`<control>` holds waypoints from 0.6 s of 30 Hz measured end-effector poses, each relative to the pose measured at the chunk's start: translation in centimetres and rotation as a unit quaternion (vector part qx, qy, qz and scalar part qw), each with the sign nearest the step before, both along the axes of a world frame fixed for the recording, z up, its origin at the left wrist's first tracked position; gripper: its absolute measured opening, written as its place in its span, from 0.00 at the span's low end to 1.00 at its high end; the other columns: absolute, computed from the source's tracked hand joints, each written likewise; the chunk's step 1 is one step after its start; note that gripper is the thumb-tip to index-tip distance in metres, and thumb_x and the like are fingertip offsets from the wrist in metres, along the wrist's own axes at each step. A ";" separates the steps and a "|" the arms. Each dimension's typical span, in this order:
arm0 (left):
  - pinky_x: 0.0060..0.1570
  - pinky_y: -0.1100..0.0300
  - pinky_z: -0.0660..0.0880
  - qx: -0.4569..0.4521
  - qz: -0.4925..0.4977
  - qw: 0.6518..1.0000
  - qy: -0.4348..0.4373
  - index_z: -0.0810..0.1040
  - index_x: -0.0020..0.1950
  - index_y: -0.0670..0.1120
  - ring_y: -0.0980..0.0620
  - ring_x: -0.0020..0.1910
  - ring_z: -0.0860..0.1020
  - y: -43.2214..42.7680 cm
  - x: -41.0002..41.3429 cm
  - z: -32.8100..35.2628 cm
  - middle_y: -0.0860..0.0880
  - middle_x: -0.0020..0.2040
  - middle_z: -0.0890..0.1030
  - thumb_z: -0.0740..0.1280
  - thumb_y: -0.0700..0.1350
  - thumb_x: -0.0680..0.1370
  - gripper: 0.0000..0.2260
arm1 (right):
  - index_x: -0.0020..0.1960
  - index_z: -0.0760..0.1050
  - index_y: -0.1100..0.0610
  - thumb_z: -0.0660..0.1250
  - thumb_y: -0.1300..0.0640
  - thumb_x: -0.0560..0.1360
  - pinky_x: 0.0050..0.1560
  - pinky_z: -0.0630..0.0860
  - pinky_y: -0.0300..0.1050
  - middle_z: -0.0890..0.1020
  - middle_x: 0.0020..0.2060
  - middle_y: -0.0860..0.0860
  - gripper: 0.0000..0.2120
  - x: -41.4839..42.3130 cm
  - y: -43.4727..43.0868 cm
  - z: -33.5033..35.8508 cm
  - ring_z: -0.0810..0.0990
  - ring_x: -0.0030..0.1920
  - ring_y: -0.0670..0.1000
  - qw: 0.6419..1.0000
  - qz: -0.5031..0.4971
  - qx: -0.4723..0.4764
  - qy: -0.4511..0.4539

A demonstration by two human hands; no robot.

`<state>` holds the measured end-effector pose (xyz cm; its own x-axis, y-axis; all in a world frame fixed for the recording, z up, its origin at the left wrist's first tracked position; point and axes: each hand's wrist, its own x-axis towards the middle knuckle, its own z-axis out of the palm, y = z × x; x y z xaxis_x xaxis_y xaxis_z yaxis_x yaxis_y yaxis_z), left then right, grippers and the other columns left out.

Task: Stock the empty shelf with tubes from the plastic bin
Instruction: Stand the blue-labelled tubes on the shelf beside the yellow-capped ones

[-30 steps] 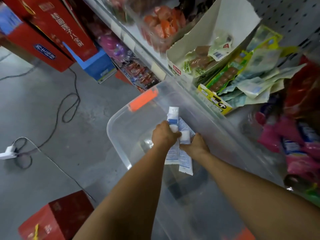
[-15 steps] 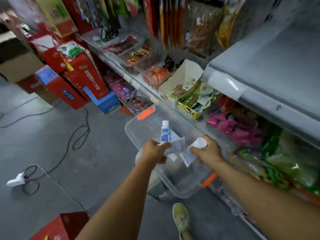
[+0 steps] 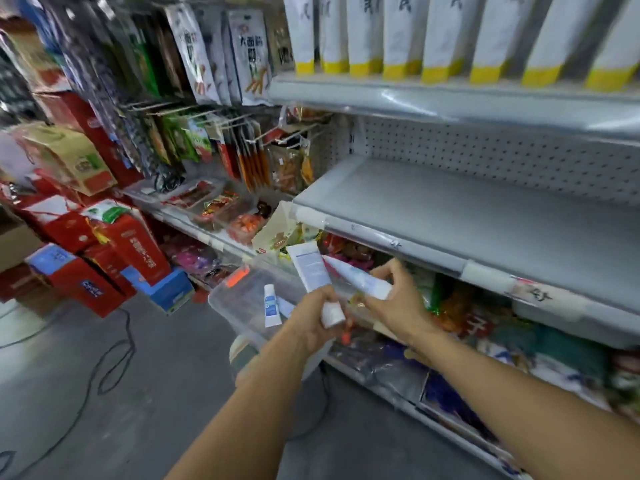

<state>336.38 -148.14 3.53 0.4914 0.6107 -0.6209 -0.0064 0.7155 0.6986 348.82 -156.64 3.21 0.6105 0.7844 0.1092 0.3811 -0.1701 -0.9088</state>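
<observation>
**Below the empty shelf (image 3: 450,209): two tubes in hand, none yet placed**

Just below the shelf's front edge, near its left corner, the left grip (image 3: 311,323) is curled round a white tube (image 3: 310,268) held cap-down, crimped end pointing up. The right grip (image 3: 398,303) pinches a second tube (image 3: 360,278) between thumb and fingers. This tube lies slantwise, its narrow end touching or just beside the first; which cannot be told. Both tubes are above the plastic bin (image 3: 239,292), which sits lower, beside the stocked shelf underneath. At least one more tube (image 3: 269,305) stands in the bin against its wall, and blur hides whether others lie with it. The shelf surface is bare from its front edge to the perforated back panel (image 3: 485,150). Judged from this, stocking has barely begun. Two tubes have been picked; placing lies ahead for them and for whatever the bin holds.
</observation>
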 end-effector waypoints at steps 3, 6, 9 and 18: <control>0.27 0.59 0.74 0.075 0.010 0.997 0.000 0.78 0.51 0.43 0.50 0.29 0.78 -2.2 3.0 2.7 0.45 0.33 0.79 0.75 0.54 0.70 0.18 | 0.47 0.68 0.53 0.70 0.59 0.70 0.45 0.74 0.49 0.77 0.45 0.51 0.11 1.2 -4.3 2.6 0.76 0.45 0.52 0.997 0.023 0.015 -0.072; 0.31 0.57 0.77 0.112 0.001 0.994 -0.015 0.80 0.49 0.41 0.44 0.38 0.80 -5.1 5.5 4.9 0.42 0.39 0.81 0.78 0.56 0.65 0.23 | 0.51 0.69 0.55 0.67 0.64 0.70 0.49 0.74 0.52 0.75 0.50 0.52 0.13 3.0 -8.7 4.9 0.76 0.50 0.54 0.986 0.033 0.034 -0.162; 0.33 0.55 0.78 0.126 0.034 0.991 -0.028 0.79 0.46 0.40 0.45 0.33 0.78 -8.7 8.1 6.6 0.41 0.37 0.80 0.77 0.44 0.69 0.12 | 0.53 0.69 0.57 0.67 0.67 0.69 0.51 0.74 0.53 0.73 0.54 0.51 0.15 5.6 -13.2 6.5 0.75 0.52 0.54 0.972 0.038 0.041 -0.227; 0.28 0.59 0.78 0.195 0.016 0.979 -0.063 0.77 0.51 0.39 0.48 0.31 0.81 -24.7 17.5 12.4 0.40 0.42 0.83 0.75 0.34 0.69 0.13 | 0.63 0.70 0.54 0.64 0.54 0.76 0.50 0.75 0.48 0.78 0.54 0.50 0.16 14.0 -28.5 11.7 0.78 0.48 0.47 0.997 -0.022 -0.004 0.073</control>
<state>353.93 -172.83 15.96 0.5253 0.8057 -0.2738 -0.1277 0.3928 0.9107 362.85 -185.14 14.88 0.6529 0.7574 0.0099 0.2367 -0.1917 -0.9525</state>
